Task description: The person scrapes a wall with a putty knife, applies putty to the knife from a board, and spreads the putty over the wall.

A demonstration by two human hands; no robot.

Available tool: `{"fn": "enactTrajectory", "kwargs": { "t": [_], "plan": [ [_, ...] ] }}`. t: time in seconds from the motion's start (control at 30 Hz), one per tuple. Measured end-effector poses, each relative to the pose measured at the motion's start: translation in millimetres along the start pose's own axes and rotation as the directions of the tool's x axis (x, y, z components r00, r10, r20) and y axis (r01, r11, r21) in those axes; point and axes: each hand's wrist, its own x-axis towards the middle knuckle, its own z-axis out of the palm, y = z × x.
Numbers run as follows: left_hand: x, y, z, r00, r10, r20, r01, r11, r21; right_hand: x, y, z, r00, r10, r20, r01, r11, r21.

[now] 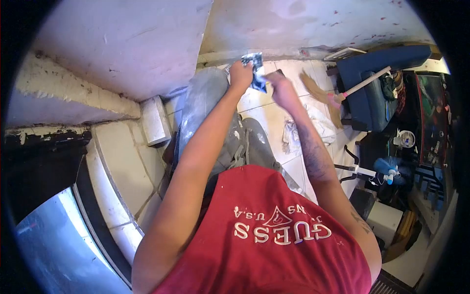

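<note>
Out in front of me, above the tiled floor, my left hand is closed on a small dark, shiny packet-like item. Its lower end reaches down toward my other hand. Just to the right, my right hand has its fingers curled near the item's lower end. A small dark thing shows at its top edge, blurred by motion, and I cannot make out what it is. Below both hands are my knees in grey, paint-marked trousers.
A whitish cloth lies on the floor tiles. Right of it are a broom, a blue chair and a small fan. Walls rise ahead and left; a pale block stands on the left.
</note>
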Motion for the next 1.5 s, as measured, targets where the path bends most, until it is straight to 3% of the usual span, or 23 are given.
{"fn": "enactTrajectory", "kwargs": {
  "t": [0.1,0.17,0.3,0.37,0.43,0.47,0.57,0.6,0.63,0.73,0.77,0.83,0.9,1.0,1.07,1.17,1.3,1.43,1.5],
  "plan": [
    [-7,14,-14,0.996,-0.079,-0.046,0.082,0.995,0.051,-6,-17,-3,0.993,-0.016,0.118,0.016,1.000,0.004],
    [5,-8,-2,0.999,-0.033,-0.007,0.033,0.999,0.001,2,-10,-24,0.982,-0.066,0.178,0.064,0.998,0.015],
    [0,6,-2,0.998,-0.030,0.051,0.033,0.998,-0.058,16,-4,-38,1.000,0.020,0.023,-0.021,1.000,0.023],
    [-5,13,-8,0.998,-0.001,0.057,0.005,0.998,-0.061,10,15,-11,0.999,-0.049,0.020,0.049,0.998,-0.029],
    [-3,9,-11,0.999,-0.045,-0.012,0.045,0.999,0.007,-2,-6,-2,0.996,-0.048,0.075,0.049,0.999,-0.015],
    [1,1,-8,0.999,-0.050,-0.020,0.050,0.999,0.022,-5,-14,-6,0.987,-0.022,0.157,0.025,1.000,-0.018],
    [4,3,-5,0.999,-0.034,-0.037,0.035,0.999,0.027,-2,-16,-32,0.977,-0.065,0.204,0.053,0.997,0.064],
    [9,-7,2,0.999,-0.028,-0.032,0.028,1.000,0.007,2,-8,-39,0.985,-0.104,0.137,0.102,0.994,0.026],
    [6,3,-1,0.999,-0.023,-0.028,0.023,1.000,-0.015,8,-7,-48,0.997,-0.036,0.070,0.034,0.999,0.030],
    [4,-1,2,0.992,-0.090,0.085,0.102,0.982,-0.156,20,-6,-52,0.998,0.000,0.064,0.002,1.000,-0.023],
    [8,-9,5,0.990,-0.095,0.106,0.115,0.973,-0.199,18,3,-40,0.997,-0.013,0.075,0.015,1.000,-0.024],
    [5,-2,-7,0.996,-0.069,0.059,0.075,0.992,-0.106,12,2,-12,0.993,-0.062,0.100,0.068,0.996,-0.057],
    [1,-2,-9,1.000,-0.024,-0.006,0.024,0.998,-0.051,2,-11,-10,0.979,-0.059,0.197,0.071,0.996,-0.054],
    [9,3,-2,0.998,-0.052,0.028,0.053,0.997,-0.055,1,-7,-33,0.956,-0.067,0.285,0.054,0.997,0.053],
    [5,12,-1,0.993,-0.082,0.090,0.095,0.985,-0.146,10,-9,-53,0.983,-0.021,0.185,0.014,0.999,0.038],
    [8,1,4,0.997,-0.032,0.064,0.041,0.988,-0.147,25,10,-58,0.992,0.019,0.125,-0.021,1.000,0.011],
    [2,8,-9,0.993,-0.078,0.094,0.096,0.975,-0.200,22,12,-22,0.993,-0.078,0.089,0.084,0.994,-0.068],
    [2,1,-7,0.998,-0.019,0.060,0.024,0.996,-0.091,4,-13,-24,0.965,-0.071,0.251,0.076,0.997,-0.008],
    [8,3,-2,0.994,-0.046,0.098,0.066,0.977,-0.202,3,-12,-45,0.924,-0.039,0.380,0.041,0.999,0.003]
  ]
}}
